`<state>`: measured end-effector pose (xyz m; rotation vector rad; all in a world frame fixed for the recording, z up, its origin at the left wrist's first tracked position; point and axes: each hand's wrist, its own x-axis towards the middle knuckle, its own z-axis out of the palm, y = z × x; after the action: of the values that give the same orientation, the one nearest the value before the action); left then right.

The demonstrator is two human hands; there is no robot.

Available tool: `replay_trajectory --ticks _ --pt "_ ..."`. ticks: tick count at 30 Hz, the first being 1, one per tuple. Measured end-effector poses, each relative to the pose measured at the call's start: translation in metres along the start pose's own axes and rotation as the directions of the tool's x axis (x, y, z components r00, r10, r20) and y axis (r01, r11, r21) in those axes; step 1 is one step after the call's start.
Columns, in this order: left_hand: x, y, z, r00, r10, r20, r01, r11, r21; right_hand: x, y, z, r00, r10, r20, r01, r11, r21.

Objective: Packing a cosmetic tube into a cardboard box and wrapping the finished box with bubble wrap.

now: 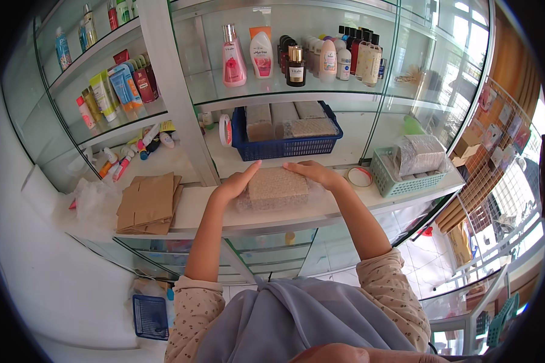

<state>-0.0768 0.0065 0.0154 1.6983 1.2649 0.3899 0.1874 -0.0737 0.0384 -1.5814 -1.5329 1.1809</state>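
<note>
A bubble-wrapped cardboard box (277, 188) lies on the white counter (236, 221) in front of me. My left hand (235, 185) holds its left side, the thumb resting near the back left corner. On the other side, my right hand (317, 173) grips the back right corner, fingers over the top. Loose bubble wrap sticks out at both ends of the box. Just behind stands a blue plastic basket (286, 149) with several wrapped boxes (284, 115) in it. A roll of tape (359, 177) lies to the right of my right hand.
Flattened cardboard boxes (147, 202) are stacked at left, beside crumpled bubble wrap (95, 206). A green basket (406, 181) holding a wrapped parcel (420, 154) sits at right. Another tape roll (225, 130) leans on the blue basket. Glass shelves above carry bottles (234, 63) and tubes (103, 95).
</note>
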Motion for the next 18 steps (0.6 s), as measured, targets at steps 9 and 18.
replay_trajectory --ticks 9,18 --pt "-0.002 0.009 -0.01 0.997 -0.054 0.054 0.045 0.986 0.159 0.004 -0.004 -0.004 0.999 0.048 0.012 -0.047 0.993 -0.106" --pt "-0.012 0.034 -0.018 0.985 -0.131 0.115 0.087 0.94 0.328 0.006 -0.004 -0.004 1.0 0.022 0.012 -0.02 0.991 -0.131"
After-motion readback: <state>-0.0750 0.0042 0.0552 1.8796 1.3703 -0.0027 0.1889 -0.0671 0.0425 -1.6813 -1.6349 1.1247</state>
